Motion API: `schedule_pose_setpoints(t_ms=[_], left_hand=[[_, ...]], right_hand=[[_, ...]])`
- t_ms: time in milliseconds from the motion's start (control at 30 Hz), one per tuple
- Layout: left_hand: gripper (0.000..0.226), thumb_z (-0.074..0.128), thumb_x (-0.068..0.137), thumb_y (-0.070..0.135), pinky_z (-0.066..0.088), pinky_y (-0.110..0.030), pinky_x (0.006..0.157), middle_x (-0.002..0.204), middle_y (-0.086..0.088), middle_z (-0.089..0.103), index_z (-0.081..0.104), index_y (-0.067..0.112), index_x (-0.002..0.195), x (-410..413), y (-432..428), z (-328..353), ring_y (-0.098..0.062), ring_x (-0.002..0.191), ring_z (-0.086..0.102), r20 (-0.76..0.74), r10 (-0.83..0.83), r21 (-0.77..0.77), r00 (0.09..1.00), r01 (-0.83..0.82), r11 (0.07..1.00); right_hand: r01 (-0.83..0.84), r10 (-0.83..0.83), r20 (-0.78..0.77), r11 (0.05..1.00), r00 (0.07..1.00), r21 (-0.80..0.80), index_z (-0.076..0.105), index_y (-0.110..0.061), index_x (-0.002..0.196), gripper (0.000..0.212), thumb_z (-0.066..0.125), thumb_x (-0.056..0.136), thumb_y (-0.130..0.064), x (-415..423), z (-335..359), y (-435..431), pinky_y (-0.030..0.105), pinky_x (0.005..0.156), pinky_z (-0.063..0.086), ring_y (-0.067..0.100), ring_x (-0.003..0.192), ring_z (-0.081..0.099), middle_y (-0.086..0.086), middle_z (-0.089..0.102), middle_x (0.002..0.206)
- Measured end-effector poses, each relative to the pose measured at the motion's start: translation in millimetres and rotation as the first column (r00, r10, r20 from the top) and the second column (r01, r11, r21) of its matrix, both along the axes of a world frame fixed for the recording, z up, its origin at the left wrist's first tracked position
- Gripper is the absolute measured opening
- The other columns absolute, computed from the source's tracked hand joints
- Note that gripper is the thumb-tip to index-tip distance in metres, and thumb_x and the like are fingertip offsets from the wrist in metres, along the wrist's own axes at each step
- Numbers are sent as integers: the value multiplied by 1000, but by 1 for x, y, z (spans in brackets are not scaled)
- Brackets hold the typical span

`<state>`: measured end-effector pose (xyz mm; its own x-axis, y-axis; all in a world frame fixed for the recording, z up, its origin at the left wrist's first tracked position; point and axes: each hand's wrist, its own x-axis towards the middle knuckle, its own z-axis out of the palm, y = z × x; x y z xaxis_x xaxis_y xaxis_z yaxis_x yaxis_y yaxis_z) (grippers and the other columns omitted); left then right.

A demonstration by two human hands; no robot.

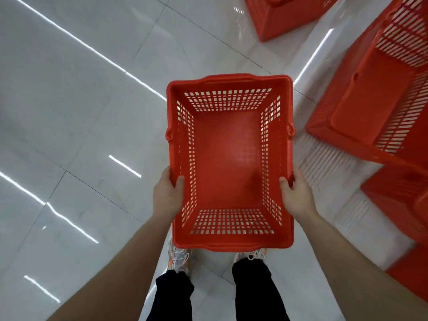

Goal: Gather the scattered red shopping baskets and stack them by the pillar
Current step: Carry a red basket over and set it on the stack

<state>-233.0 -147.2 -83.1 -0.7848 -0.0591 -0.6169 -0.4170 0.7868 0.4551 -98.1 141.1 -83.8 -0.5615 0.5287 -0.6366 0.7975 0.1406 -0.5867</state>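
I hold a red shopping basket (229, 158) level in front of me, its open top facing up and nothing inside it. My left hand (168, 193) grips its left rim near the close corner, thumb hooked over the edge. My right hand (296, 195) grips the right rim the same way. Another red basket (370, 107) lies tipped on the floor to the right, its base turned toward me. A third red basket (284, 17) sits at the top of the view, cut off by the frame. No pillar is visible.
The floor (81, 100) is glossy white tile with bright light streaks. More red plastic (403, 205) fills the lower right edge, blurred. My feet in light sneakers (178, 258) stand just under the held basket.
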Motion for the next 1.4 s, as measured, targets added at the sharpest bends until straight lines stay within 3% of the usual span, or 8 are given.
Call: schedule_pose_setpoints(t_ms=[267,467,600,833,967,1133,1267,1400], left_hand=[[33,38,104,37,54,-38,81,99,8,70,63,25,122,-35,24,80,-14,87,67,-123,84,37,989,-80,996],[33,41,104,41,56,-37,76,95,12,69,61,25,124,-69,60,198,-13,84,69,-157,41,58,987,-32,998],[21,44,103,42,51,-23,62,87,18,68,58,36,117,-103,99,282,-6,74,69,-200,20,111,980,3,994],[16,49,101,39,57,-28,63,83,16,74,62,46,105,-185,177,384,-7,71,72,-223,88,319,971,-12,948],[18,49,101,36,58,-31,68,84,18,73,65,43,106,-257,219,404,-5,73,71,-202,120,391,972,-32,920],[27,49,100,29,59,-38,75,91,15,73,63,51,105,-359,266,397,-10,80,71,-155,80,439,985,-4,898],[24,49,102,25,61,-40,74,90,14,74,64,39,115,-426,297,366,-11,78,73,-128,58,445,990,5,895],[32,52,99,18,60,-37,74,92,14,74,64,46,109,-472,325,328,-10,80,72,-116,27,464,993,30,885]], right_hand=[[153,-162,-103,984,981,-89,64,-53,119,39,57,88,-30,-17,73,22,47,88,58,12,92,74,-14,76,100],[230,-236,-218,972,947,-50,67,-35,126,34,63,94,-25,-53,189,59,38,93,55,3,98,70,-22,74,102],[182,-156,-294,981,943,62,73,-29,113,23,65,93,-21,-95,275,105,19,76,50,0,90,69,-22,74,91],[229,-168,-348,963,922,141,74,-24,116,28,72,88,-23,-185,381,191,39,88,56,7,90,72,-13,76,92],[280,-201,-373,945,906,171,77,-22,107,24,78,84,-17,-261,412,237,33,81,56,5,83,72,-26,69,75],[347,-263,-392,924,881,159,71,-35,79,24,76,84,-13,-365,426,275,11,61,49,-9,63,65,-18,75,77],[370,-297,-390,921,872,126,74,-27,92,17,74,85,-12,-436,408,309,15,63,52,-1,66,69,-10,77,81],[369,-315,-370,926,874,84,74,-22,106,21,76,85,-16,-488,367,346,22,69,57,6,74,74,-9,77,83]])
